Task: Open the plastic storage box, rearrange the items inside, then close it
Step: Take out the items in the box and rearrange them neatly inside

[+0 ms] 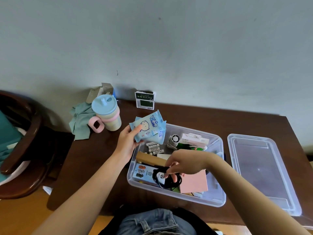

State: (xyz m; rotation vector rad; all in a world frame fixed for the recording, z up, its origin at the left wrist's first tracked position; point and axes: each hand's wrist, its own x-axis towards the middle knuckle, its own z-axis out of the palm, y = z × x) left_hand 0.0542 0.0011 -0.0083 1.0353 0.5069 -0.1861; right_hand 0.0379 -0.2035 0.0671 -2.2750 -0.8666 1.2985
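Note:
The clear plastic storage box stands open on the dark wooden table, its lid lying flat to its right. My left hand holds two light blue wet-wipe packs above the box's far left corner. My right hand reaches into the box and pinches a coiled black cable lying over a blue carton. Inside also lie several white batteries, a brown cardboard piece, a pink pad, a small fan and a white Belkin box.
A blue-lidded cup with a pink handle stands at the table's back left beside a crumpled teal cloth. A green-and-white packet leans on the wall. A dark wooden chair is at the left.

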